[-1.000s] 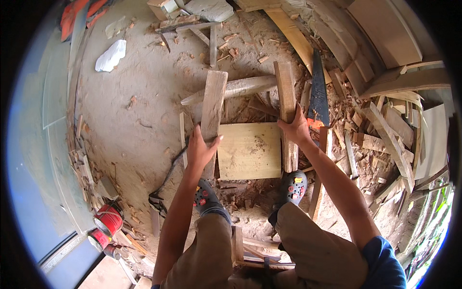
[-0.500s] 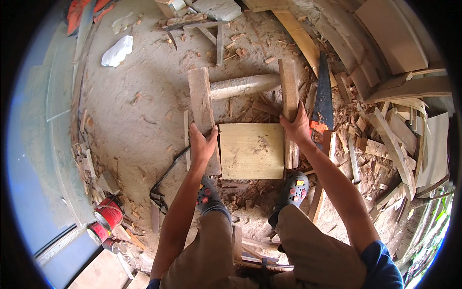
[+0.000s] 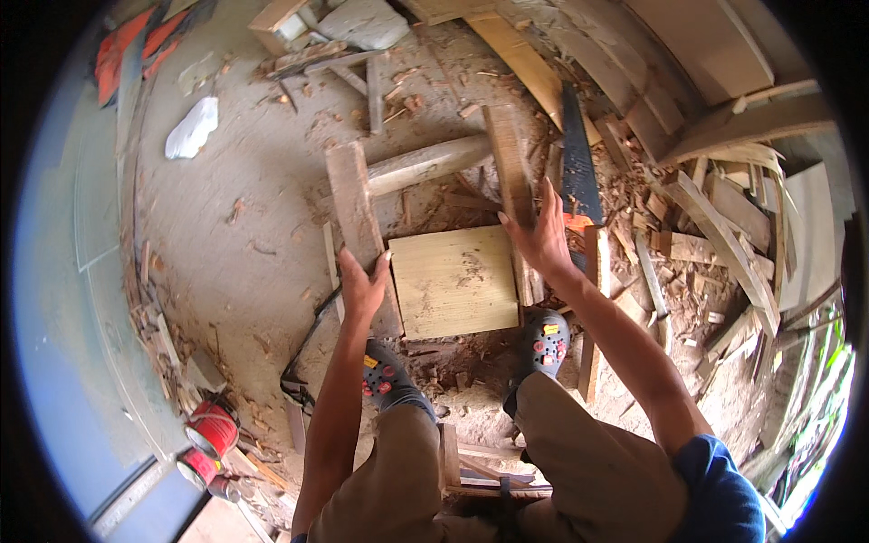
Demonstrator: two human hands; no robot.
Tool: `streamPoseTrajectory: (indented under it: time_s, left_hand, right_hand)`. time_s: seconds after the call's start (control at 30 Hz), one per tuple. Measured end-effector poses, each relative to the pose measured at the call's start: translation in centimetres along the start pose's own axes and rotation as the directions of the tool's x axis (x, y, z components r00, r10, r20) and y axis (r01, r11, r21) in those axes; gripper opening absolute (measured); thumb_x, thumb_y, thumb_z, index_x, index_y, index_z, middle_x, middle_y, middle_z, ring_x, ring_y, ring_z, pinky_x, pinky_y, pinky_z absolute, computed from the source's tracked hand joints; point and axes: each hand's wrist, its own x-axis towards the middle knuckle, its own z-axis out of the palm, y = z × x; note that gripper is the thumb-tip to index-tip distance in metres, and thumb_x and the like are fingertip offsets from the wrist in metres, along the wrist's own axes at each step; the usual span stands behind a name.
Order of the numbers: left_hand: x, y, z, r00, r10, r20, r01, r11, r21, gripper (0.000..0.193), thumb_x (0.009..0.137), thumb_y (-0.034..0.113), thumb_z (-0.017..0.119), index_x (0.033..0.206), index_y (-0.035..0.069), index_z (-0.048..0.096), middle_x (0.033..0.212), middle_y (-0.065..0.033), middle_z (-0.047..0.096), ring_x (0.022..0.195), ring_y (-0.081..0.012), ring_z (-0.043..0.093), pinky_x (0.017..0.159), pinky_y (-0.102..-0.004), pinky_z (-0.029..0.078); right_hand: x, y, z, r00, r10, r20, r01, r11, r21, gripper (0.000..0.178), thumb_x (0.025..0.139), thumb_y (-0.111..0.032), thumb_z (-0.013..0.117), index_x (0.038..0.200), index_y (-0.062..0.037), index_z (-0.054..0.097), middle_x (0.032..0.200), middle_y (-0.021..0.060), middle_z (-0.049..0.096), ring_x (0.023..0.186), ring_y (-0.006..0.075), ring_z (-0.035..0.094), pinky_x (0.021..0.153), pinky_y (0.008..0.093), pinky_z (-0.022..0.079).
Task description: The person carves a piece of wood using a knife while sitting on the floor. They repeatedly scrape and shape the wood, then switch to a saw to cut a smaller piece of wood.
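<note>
A pale, nearly square wooden board (image 3: pixel 455 283) lies between two brown wooden beams in front of my feet. My left hand (image 3: pixel 363 288) spans the left beam (image 3: pixel 351 195), thumb at its inner edge and fingers at the outer edge. On the other side, my right hand (image 3: pixel 541 242) has its fingers stretched and apart, the thumb at the right beam (image 3: pixel 510 163) and the other fingers beside its outer face. A rounded wooden pole (image 3: pixel 430 165) runs across between the beams beyond the board. The undersides of the pieces are hidden.
A handsaw (image 3: pixel 577 158) with a dark blade lies to the right, near piled wood scraps (image 3: pixel 715 244). A bow-shaped dark frame (image 3: pixel 299 366) is left of my left shoe (image 3: pixel 391 376). Red cans (image 3: pixel 213 430) stand lower left; a white bag (image 3: pixel 192 128) lies farther off.
My right hand has loosened from the right beam, its fingers spreading outward. The view has shifted and turned slightly, and the board and beams appear tilted and farther left. My left hand stays at its beam.
</note>
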Motion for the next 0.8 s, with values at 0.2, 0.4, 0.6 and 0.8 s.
streamPoseTrajectory:
  time_s: [0.2, 0.4, 0.6, 0.8]
  left_hand:
    - [-1.3, -0.6, -0.9, 0.989, -0.121, 0.083, 0.115, 0.991, 0.070, 0.094, 0.094, 0.037, 0.070, 0.153, -0.013, 0.018, 0.154, -0.0379, 0.029, 0.142, -0.0492, 0.033, 0.118, -0.0484, 0.028]
    - [-3.1, 4.7, -0.3, 0.994, -0.090, 0.056, 0.084, 0.991, 0.108, 0.093, 0.093, 0.029, 0.069, 0.158, -0.005, 0.010, 0.163, -0.0314, 0.012, 0.151, -0.0463, 0.018, 0.123, -0.0483, 0.021]
    - [-3.3, 10.2, -1.1, 0.980, 0.142, 0.142, -0.137, 0.990, -0.040, 0.080, 0.094, 0.023, 0.066, 0.158, 0.004, 0.021, 0.163, -0.0296, 0.014, 0.151, -0.0462, 0.017, 0.121, -0.0550, 0.022]
    - [-2.3, 14.4, -1.6, 0.844, 0.111, 0.525, 0.105, 0.926, -0.364, 0.068, 0.097, 0.040, 0.064, 0.149, 0.001, 0.041, 0.153, -0.0247, 0.043, 0.143, -0.0380, 0.041, 0.117, -0.0513, 0.035]
  right_hand:
    - [-9.4, 2.8, -8.3, 0.979, -0.114, -0.169, 0.040, 0.921, -0.388, 0.093, 0.084, -0.025, 0.077, 0.156, -0.0018, 0.022, 0.151, 0.0301, 0.030, 0.140, 0.0480, 0.034, 0.112, 0.0578, 0.033]
    - [-13.0, 9.4, -8.3, 0.946, 0.307, -0.105, -0.322, 0.929, -0.180, 0.044, 0.090, -0.020, 0.068, 0.123, 0.0011, 0.050, 0.104, 0.0257, 0.058, 0.098, 0.0456, 0.058, 0.087, 0.0516, 0.048]
    - [-9.0, 6.6, -9.7, 0.978, 0.206, 0.014, -0.202, 0.970, -0.131, 0.044, 0.090, -0.022, 0.071, 0.123, 0.0010, 0.055, 0.085, 0.0172, 0.063, 0.074, 0.0310, 0.062, 0.068, 0.0428, 0.050]
    - [-1.4, -5.3, -15.3, 0.891, 0.240, 0.385, -0.325, 0.930, 0.173, 0.049, 0.094, -0.033, 0.073, 0.127, -0.0006, 0.058, 0.098, 0.0150, 0.068, 0.087, 0.0186, 0.065, 0.079, 0.0328, 0.051]
